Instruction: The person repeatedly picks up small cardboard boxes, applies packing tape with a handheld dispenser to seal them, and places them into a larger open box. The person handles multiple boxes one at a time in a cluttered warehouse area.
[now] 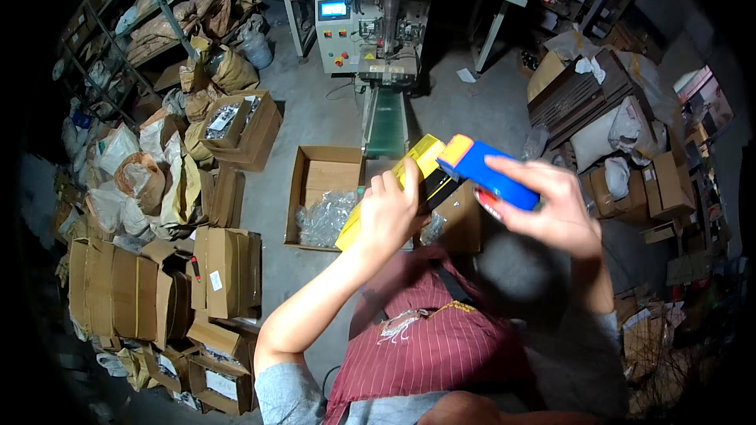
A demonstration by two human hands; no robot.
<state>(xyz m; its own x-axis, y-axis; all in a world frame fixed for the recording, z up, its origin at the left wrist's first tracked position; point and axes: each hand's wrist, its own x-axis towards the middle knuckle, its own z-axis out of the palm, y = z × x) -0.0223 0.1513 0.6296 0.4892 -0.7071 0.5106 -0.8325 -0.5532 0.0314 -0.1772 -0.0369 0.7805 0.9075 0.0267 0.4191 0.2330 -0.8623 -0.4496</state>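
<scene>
Clearly, everything turns on how two long things meet near the middle of the frame: the yellow case slants from lower left to upper right, while the blue block slants from its orange end, upper left, down to the lower right. Their near ends come together just right of centre, almost crosswise, the orange end against or just over the case's yellow-and-black end; whether they touch cannot be told. The left hand is nearer the case, its grip closed around the middle with the fingers laid over the upper face; the right hand has the block pinched along its long sides, so the block points from that grip toward the upper left. Both things are held in front of the maroon apron, over an open carton with clear packets and the lower end of a green conveyor. Hidden are the left palm, the underside of the case and the block's far face; a small red patch by the right grip and a dark round blur below are hard to make out.
</scene>
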